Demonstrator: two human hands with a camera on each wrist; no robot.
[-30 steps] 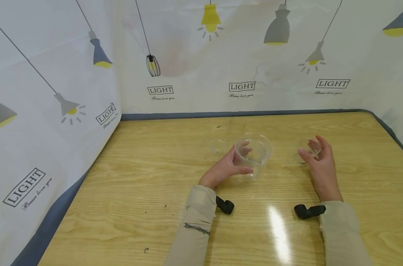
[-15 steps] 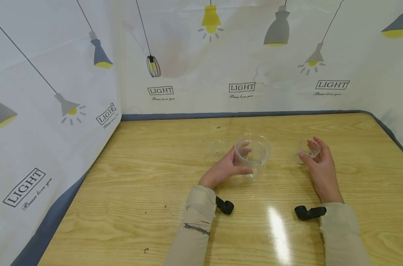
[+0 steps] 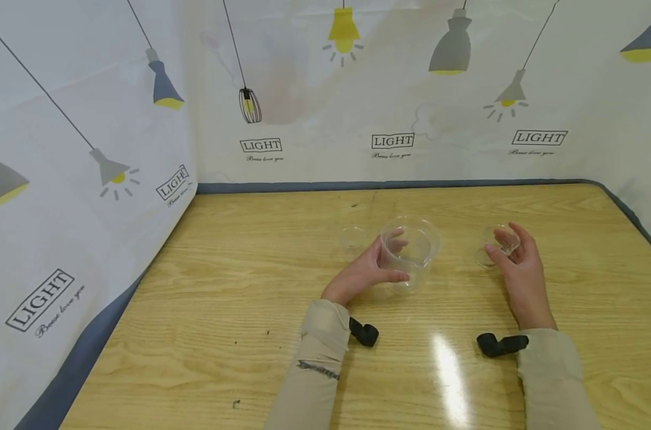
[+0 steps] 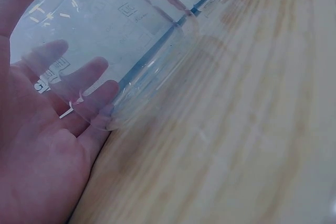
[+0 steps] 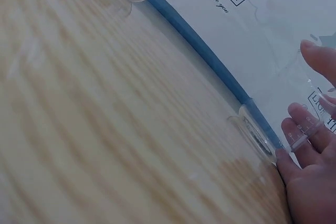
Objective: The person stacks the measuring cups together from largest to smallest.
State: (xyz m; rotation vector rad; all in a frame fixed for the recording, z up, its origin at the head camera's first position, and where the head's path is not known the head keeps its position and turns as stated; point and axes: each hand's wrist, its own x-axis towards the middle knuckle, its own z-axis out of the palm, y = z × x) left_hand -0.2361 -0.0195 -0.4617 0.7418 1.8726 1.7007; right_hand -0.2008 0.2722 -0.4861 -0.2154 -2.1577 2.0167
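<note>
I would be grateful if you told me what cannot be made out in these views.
Head view: the clear object near the left hand is too faint to identify.
Left wrist view: the thumb's tip is cut off by the top edge.
Right wrist view: the marks on the small clear container are too small and blurred to read.

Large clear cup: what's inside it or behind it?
No contents show inside the large clear cup. Behind it, fingers of the left hand show through the plastic; the patch under the thumb is hidden.
</note>
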